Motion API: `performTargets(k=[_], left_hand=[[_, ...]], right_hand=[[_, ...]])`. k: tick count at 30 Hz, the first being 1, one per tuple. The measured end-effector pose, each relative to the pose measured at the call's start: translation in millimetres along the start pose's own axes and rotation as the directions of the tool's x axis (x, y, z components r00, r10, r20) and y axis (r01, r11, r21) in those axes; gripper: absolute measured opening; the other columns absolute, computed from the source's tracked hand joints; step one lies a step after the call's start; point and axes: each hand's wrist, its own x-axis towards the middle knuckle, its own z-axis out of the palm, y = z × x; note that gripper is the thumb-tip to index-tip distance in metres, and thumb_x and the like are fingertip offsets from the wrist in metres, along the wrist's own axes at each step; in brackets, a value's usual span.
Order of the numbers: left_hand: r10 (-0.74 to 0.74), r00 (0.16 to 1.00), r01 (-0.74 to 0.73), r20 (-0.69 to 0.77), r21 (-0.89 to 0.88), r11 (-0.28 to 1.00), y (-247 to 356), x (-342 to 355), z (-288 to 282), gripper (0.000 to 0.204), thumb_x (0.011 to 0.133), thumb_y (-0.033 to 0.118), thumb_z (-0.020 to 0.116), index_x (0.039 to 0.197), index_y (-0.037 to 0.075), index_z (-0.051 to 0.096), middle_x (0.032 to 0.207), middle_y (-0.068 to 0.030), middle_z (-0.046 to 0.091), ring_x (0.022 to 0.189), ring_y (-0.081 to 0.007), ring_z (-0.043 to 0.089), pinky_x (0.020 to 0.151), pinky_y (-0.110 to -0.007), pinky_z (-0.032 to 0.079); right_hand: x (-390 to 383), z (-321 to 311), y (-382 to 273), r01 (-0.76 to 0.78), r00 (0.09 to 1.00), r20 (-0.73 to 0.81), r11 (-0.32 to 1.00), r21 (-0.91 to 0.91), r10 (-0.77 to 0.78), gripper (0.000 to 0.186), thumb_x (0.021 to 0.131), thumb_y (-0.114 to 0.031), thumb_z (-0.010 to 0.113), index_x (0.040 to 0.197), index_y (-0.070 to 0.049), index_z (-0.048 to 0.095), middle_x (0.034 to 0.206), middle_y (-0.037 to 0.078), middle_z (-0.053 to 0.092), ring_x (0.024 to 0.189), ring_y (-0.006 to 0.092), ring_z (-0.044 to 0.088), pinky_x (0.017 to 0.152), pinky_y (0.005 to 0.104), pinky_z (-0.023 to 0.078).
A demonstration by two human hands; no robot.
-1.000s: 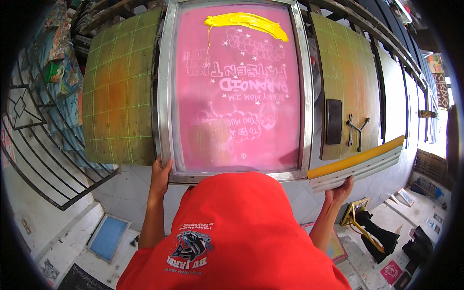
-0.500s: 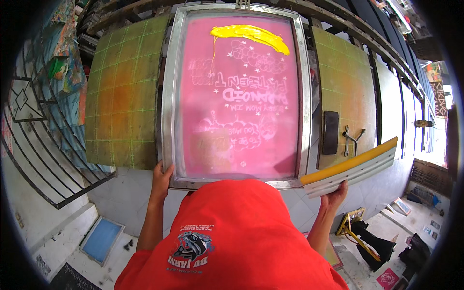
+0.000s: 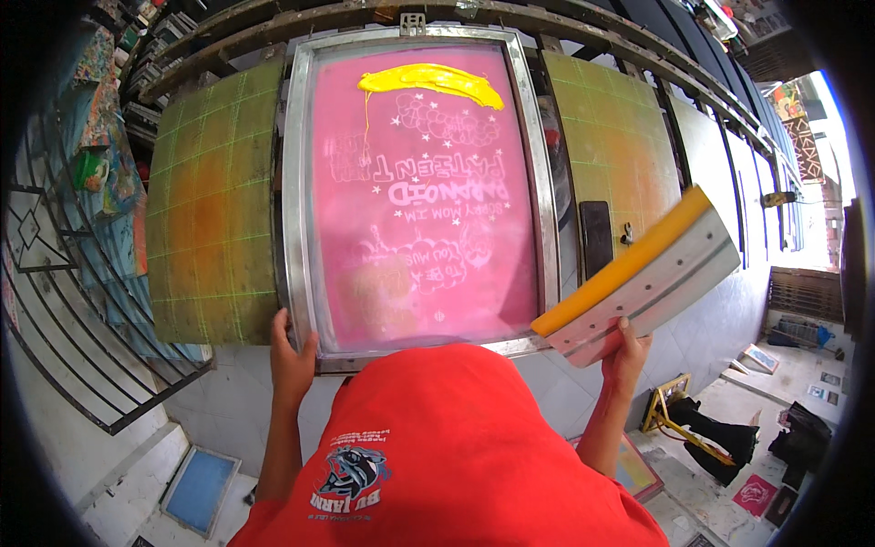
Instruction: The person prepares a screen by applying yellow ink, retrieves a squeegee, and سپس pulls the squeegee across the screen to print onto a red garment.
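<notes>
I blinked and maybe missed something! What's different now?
The right hand has swung the outer end of its squeegee up and away, hiding most of the metal tools. The left hand has spread its thumb and fingers beside the frame. The yellow ink stayed put.

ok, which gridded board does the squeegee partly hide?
The right board; the squeegee overlaps its lower part. The left board lies left of the pink screen.

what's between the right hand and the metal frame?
The yellow-edged squeegee: in the head view its left end spans from the right hand to the metal frame, overlapping its near-right corner. Can't tell if they touch.
</notes>
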Motion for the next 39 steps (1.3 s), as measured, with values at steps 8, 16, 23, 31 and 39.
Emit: performTargets(k=[8, 16, 23, 31, 39], left_hand=[[0.919, 0.389, -0.875, 0.061, 0.338, 0.347, 181, -7, -57, 0.07, 0.077, 0.038, 0.079, 0.133, 0.008, 0.048, 0.139, -0.0204, 0.044, 0.129, -0.0344, 0.044, 0.107, -0.051, 0.035], [0.648, 0.59, -0.8, 0.483, 0.459, 0.386, 226, 89, -17, 0.027, 0.075, 0.022, 0.074, 0.097, 0.009, 0.066, 0.091, -0.0141, 0.066, 0.085, -0.0323, 0.065, 0.074, -0.042, 0.052], [0.78, 0.53, -0.835, 0.334, 0.368, 0.41, 257, 244, 1, 0.023, 0.075, 0.019, 0.073, 0.097, 0.013, 0.069, 0.085, -0.0143, 0.067, 0.08, -0.0348, 0.065, 0.069, -0.043, 0.051], [0.725, 0.537, -0.839, 0.43, 0.185, 0.512, 278, 364, 47, 0.035, 0.077, 0.021, 0.075, 0.109, 0.007, 0.067, 0.097, -0.0172, 0.069, 0.092, -0.0328, 0.066, 0.081, -0.038, 0.05], [0.693, 0.603, -0.797, 0.394, 0.261, 0.545, 272, 374, 48, 0.041, 0.076, 0.02, 0.077, 0.113, 0.005, 0.066, 0.104, -0.0186, 0.069, 0.1, -0.0325, 0.065, 0.087, -0.036, 0.049]], right_hand=[[6, 147, -86, 0.739, 0.657, 0.725, 0.362, -0.568, -0.205, 0.032, 0.07, -0.009, 0.075, 0.101, -0.012, 0.068, 0.084, 0.009, 0.068, 0.072, 0.0233, 0.067, 0.065, 0.0351, 0.052], [54, 231, -72, 0.95, 0.309, 0.95, -0.034, -0.311, -0.05, 0.032, 0.07, -0.016, 0.075, 0.1, -0.014, 0.065, 0.074, 0.005, 0.063, 0.072, 0.0269, 0.065, 0.062, 0.0412, 0.052], [207, 284, -66, 0.903, 0.427, 0.903, -0.029, -0.428, -0.045, 0.029, 0.073, -0.017, 0.076, 0.101, -0.015, 0.069, 0.086, 0.01, 0.07, 0.081, 0.0317, 0.067, 0.07, 0.0433, 0.053], [291, 337, -71, 0.875, 0.43, 0.9, -0.211, -0.436, -0.077, 0.034, 0.071, -0.021, 0.075, 0.104, -0.015, 0.07, 0.086, 0.014, 0.07, 0.081, 0.0342, 0.067, 0.071, 0.0461, 0.054], [311, 352, -39, 0.902, 0.392, 0.915, -0.153, -0.403, -0.1, 0.034, 0.072, -0.024, 0.073, 0.105, -0.015, 0.069, 0.084, 0.013, 0.07, 0.08, 0.0342, 0.068, 0.071, 0.0459, 0.054]])
